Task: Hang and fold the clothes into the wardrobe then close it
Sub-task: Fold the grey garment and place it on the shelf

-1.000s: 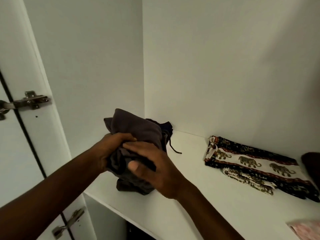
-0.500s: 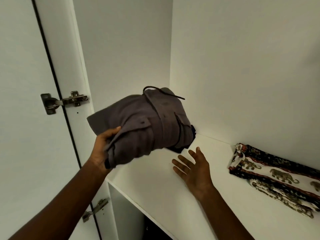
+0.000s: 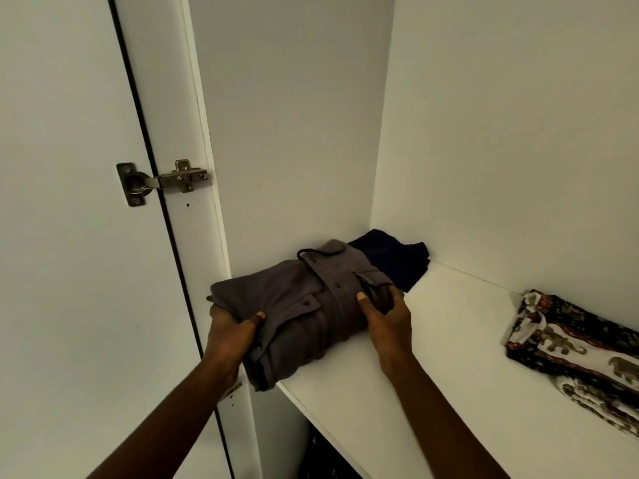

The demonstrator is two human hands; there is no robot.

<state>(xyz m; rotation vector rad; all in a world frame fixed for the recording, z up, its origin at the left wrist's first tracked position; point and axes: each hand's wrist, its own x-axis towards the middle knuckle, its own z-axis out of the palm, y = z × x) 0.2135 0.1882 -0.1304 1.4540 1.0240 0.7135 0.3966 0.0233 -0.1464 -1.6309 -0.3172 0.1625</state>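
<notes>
A folded grey garment (image 3: 304, 305) with buttons and a dark drawstring lies at the left end of the white wardrobe shelf (image 3: 432, 357), its front corner hanging over the shelf edge. My left hand (image 3: 231, 331) grips its left front edge, thumb on top. My right hand (image 3: 387, 314) holds its right edge, thumb over the fabric. A folded dark navy garment (image 3: 397, 261) sits behind it in the back left corner, partly covered.
Folded elephant-print clothes (image 3: 574, 347) lie at the right of the shelf. The open wardrobe door (image 3: 62, 236) stands at the left with a metal hinge (image 3: 162, 179). A dark compartment (image 3: 321, 454) opens below the shelf.
The grey garment, held up in my left hand half a second ago, has come down onto the shelf. My right hand moved from lying flat on the shelf to holding the garment's right edge.
</notes>
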